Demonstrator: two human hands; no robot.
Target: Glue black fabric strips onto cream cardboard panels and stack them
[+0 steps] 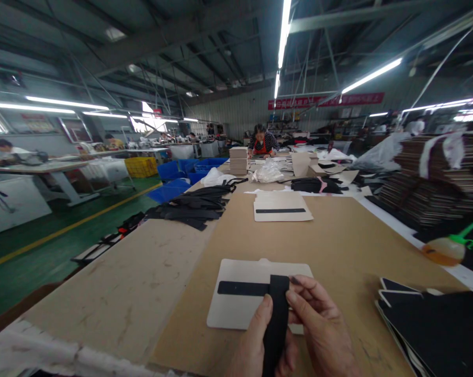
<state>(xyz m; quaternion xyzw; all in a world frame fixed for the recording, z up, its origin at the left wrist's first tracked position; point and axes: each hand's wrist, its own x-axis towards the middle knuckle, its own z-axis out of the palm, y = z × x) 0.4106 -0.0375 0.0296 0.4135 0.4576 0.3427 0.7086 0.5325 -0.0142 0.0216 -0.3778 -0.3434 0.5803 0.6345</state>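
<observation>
My left hand [256, 335] is closed around a black fabric strip [278, 314], its thumb pressed on the strip's face. At the strip's upper right edge, my right hand [321, 324] pinches with thumb and forefinger. The strip hangs upright over a cream board [224, 311] with rounded corners, which lies flat on the brown table. Across that board runs a flat black band [242, 288], its right part hidden behind the held strip. Farther up the table, a stack of similar cream boards [281, 201] carries a black band on top.
Black covered panels [436, 324] lie at the right front. A bottle [444, 251] with a green spout holds amber liquid. Black strips [197, 204] are heaped at the left. Tall board stacks [432, 178] stand at the right, and a person [262, 141] works at the table's far end.
</observation>
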